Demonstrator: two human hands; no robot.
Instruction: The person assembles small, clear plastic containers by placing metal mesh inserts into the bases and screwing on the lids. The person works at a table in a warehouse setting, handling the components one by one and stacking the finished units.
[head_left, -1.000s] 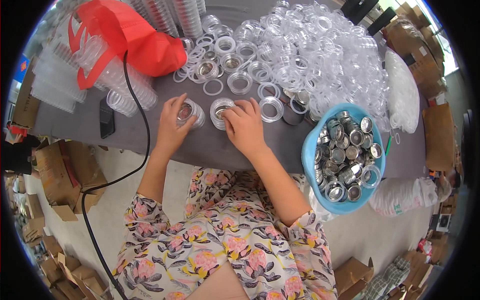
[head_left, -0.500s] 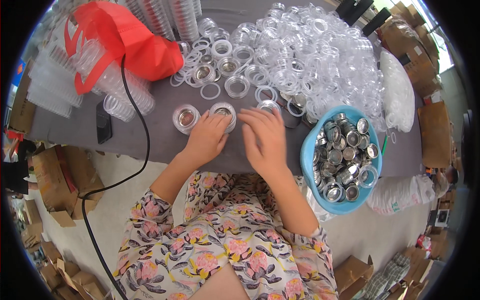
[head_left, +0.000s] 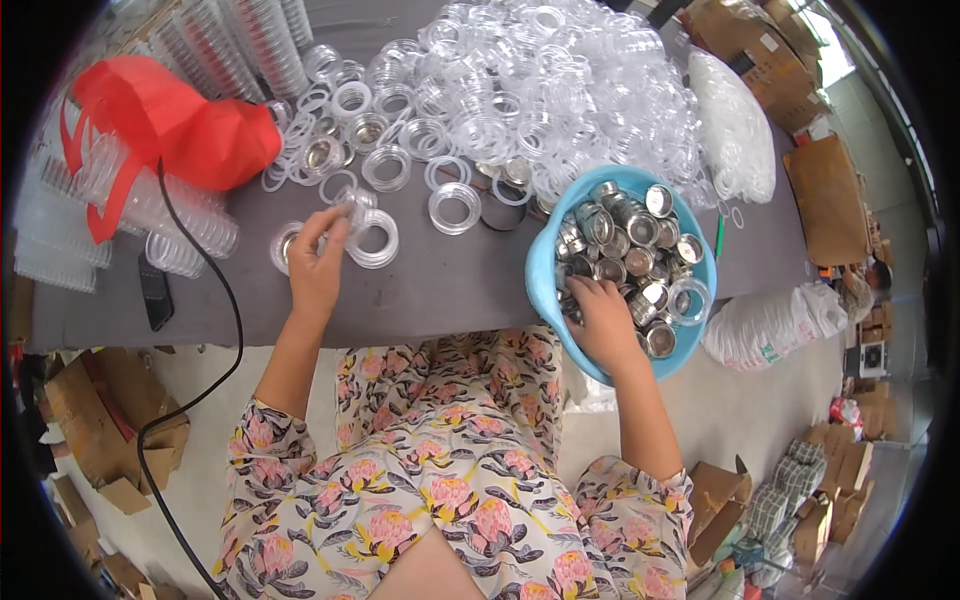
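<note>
My left hand is raised over the table, thumb and fingers pinched on a small clear plastic piece, blurred by motion. Just beyond it lies a clear round plastic ring with the tabletop showing through its middle. A second such ring is farther right, and a clear round holder is partly behind my left hand. On the right, my right hand reaches into a light blue basin, fingers spread onto shiny metal cups. Its fingertips are partly hidden among them.
A large heap of clear rings covers the table's back. Stacked clear cups, a red fabric bag and a phone are at left. A black cable crosses the table edge. A green pen lies beyond the basin.
My right hand has moved from the table's middle into the basin. My left hand has lifted off a round holder, pinching a clear piece. The whole view has shifted toward the right.
</note>
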